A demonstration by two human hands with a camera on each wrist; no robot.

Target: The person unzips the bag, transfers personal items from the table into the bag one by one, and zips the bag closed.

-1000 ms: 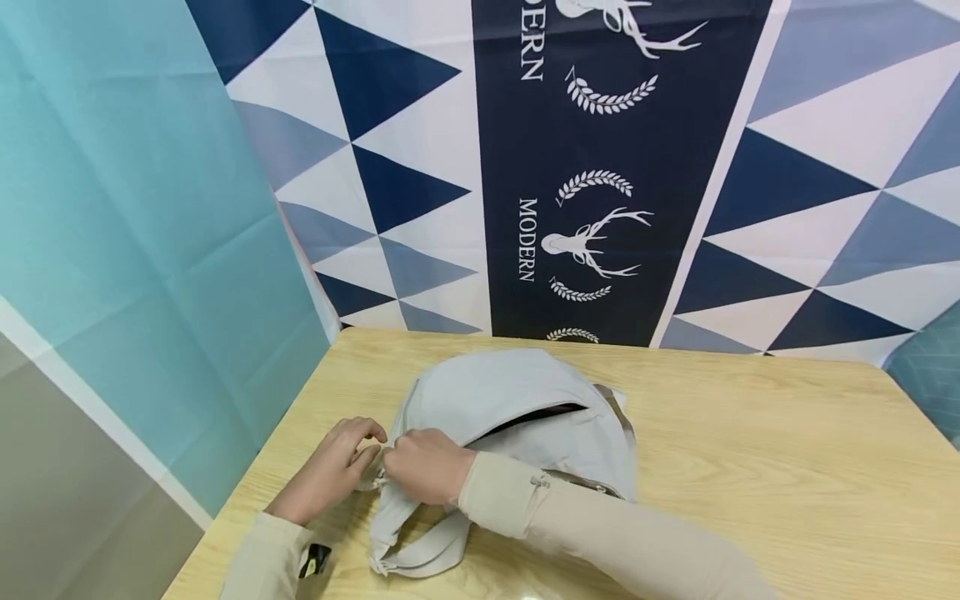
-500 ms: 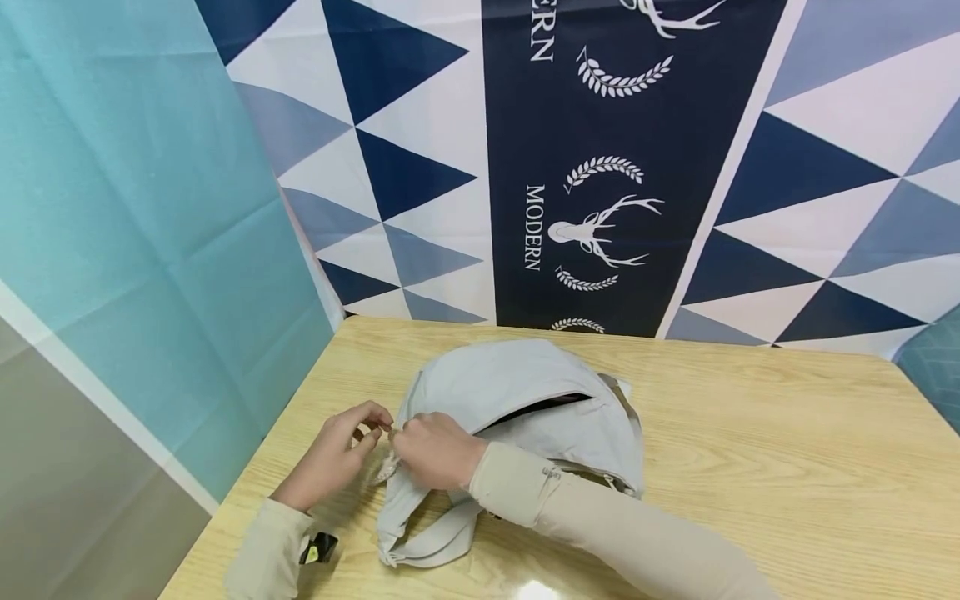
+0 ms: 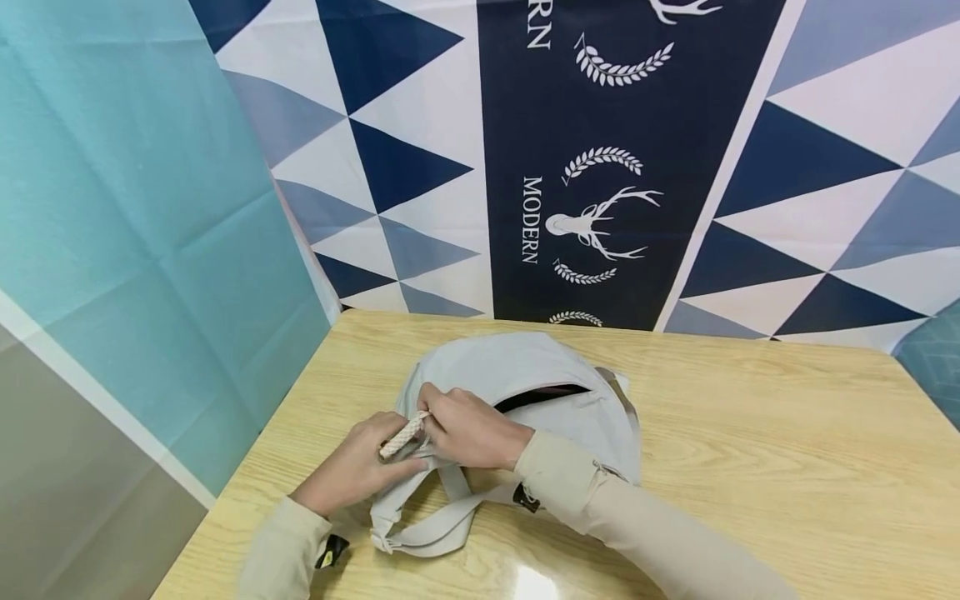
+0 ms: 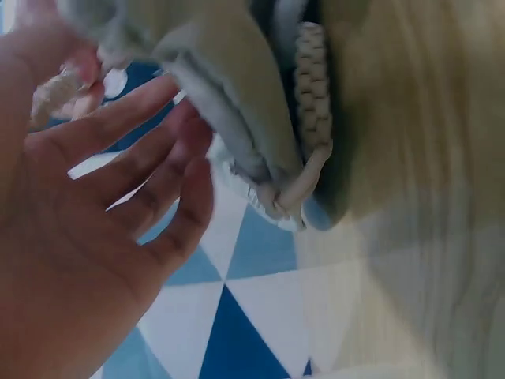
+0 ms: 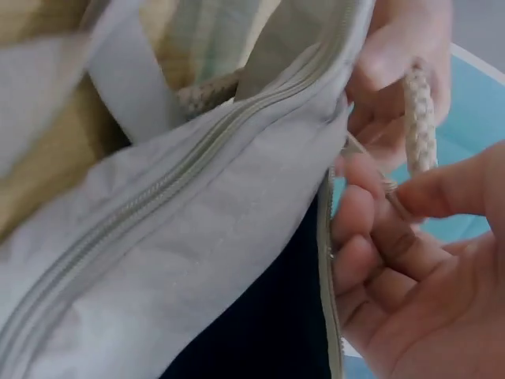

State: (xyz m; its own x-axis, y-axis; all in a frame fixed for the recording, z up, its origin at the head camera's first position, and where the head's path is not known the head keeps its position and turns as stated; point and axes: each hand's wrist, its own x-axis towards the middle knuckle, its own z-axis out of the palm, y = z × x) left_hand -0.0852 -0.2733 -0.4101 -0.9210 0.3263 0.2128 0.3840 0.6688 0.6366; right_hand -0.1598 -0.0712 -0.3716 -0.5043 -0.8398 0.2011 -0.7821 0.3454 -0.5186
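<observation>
A light grey backpack (image 3: 495,358) lies on the table with a curved zip opening (image 3: 543,395) gaping, dark inside. Over its left edge, my right hand (image 3: 474,429) pinches the thin end of a cream braided cord (image 3: 403,437) between thumb and fingers. In the right wrist view the thick braid (image 5: 420,118) rises from that pinch. My left hand (image 3: 352,468) is at the bag's left side, the cord overlapping its fingers in the head view. Its fingers are loosely bent and spread along the fabric in the left wrist view, where another braided length (image 4: 313,87) hangs beside the bag.
A grey strap loop (image 3: 442,533) hangs from the bag toward the front of the wooden table (image 3: 757,433). Patterned cloth (image 3: 408,167) stands behind the table, and a turquoise cloth (image 3: 172,225) closes off the left side.
My right hand has moved up and to the right over the bag, bringing the braided cord into clear view. My left hand has moved slightly right, toward the bag.
</observation>
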